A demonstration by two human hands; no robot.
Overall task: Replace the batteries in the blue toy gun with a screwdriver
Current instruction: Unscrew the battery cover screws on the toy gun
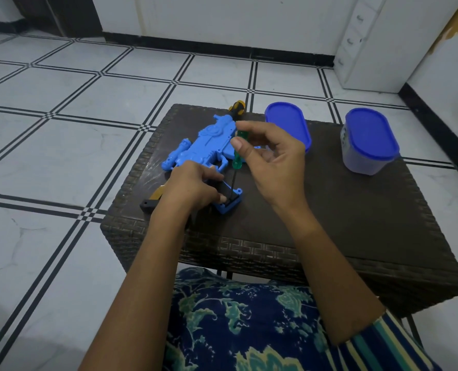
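Dark woven table (329, 210) on a white tiled floor (61, 156), with both hands at the blue toy gun (209, 143).
Head view: the left hand (193, 188) curls round the toy gun's grip, its forearm reaching in from below. Up and to its right, the right hand (273, 162) pinches the green screwdriver (239, 156) by the handle between thumb and fingertips. The shaft points down to the butt of the grip beside the left fingers. Beyond the hands lies a black-and-yellow screwdriver (237, 108). A yellow-and-black tool (152, 199) sits left of the left hand at the table's edge. Two blue-lidded tubs (369, 140) stand right of the right hand, with tabletop showing between them and the right forearm.
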